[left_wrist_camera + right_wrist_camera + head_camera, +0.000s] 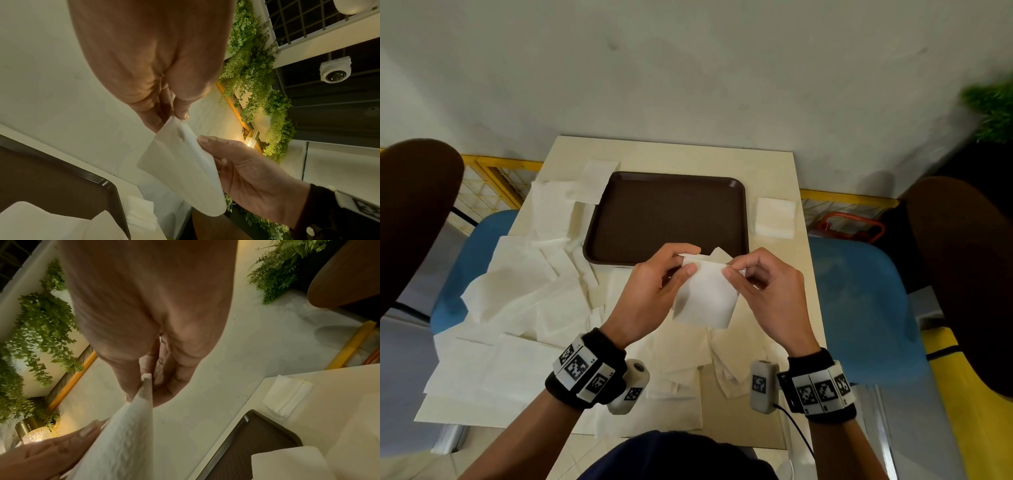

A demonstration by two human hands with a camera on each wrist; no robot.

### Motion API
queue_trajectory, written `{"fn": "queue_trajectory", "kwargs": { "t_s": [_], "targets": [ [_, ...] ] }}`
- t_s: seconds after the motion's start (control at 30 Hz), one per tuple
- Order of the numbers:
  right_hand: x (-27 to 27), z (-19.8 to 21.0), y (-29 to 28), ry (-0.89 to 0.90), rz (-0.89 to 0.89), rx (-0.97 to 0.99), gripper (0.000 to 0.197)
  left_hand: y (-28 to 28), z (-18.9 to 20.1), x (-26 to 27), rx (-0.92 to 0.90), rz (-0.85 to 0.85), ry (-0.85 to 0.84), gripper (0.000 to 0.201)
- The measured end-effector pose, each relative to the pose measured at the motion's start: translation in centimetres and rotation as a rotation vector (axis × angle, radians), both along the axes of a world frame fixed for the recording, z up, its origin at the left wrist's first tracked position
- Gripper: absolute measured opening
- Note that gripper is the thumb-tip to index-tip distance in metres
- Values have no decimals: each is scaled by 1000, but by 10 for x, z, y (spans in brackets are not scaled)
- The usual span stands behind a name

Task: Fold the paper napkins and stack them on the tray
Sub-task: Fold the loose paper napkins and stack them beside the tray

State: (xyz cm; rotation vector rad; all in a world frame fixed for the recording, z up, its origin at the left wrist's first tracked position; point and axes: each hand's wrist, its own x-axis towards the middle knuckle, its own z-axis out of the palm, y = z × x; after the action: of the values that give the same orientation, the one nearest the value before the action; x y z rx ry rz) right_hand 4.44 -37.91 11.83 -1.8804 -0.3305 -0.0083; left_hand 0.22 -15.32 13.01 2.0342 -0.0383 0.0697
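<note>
Both hands hold one napkin [705, 294] in the air just in front of the tray [667, 212], above the tabletop [774, 164]: the left hand [650, 291] pinches its upper left corner between thumb and fingers, and the right hand [763, 291] pinches the upper right corner the same way, the remaining fingers curled. This napkin looks thin, limp and very light, so it will sag and curl wherever it is unsupported; I judge the corners and the fold edge the best places to take it, with a gentle pinch, since it tears and creases easily. Loose napkins [524, 301] lie spread over the left and near side of the tabletop, and a small folded stack [775, 217] sits right of the tray, which is bare. How many layers the held napkin already has is hard to tell, and the fingertips behind it are hidden.
</note>
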Motion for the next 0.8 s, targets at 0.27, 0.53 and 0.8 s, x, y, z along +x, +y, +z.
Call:
{"fn": "queue_trajectory", "kwargs": {
  "t_s": [0.27, 0.53, 0.8],
  "targets": [
    [1, -1, 5, 15, 8, 18, 8, 6, -9, 3, 45, 5, -16, 24],
    [4, 1, 19, 96, -10, 114, 15, -1, -7, 2, 76, 64, -100, 24],
    [11, 1, 17, 172, -140, 242, 9, -8, -2, 7, 45, 92, -196, 17]
  ]
}}
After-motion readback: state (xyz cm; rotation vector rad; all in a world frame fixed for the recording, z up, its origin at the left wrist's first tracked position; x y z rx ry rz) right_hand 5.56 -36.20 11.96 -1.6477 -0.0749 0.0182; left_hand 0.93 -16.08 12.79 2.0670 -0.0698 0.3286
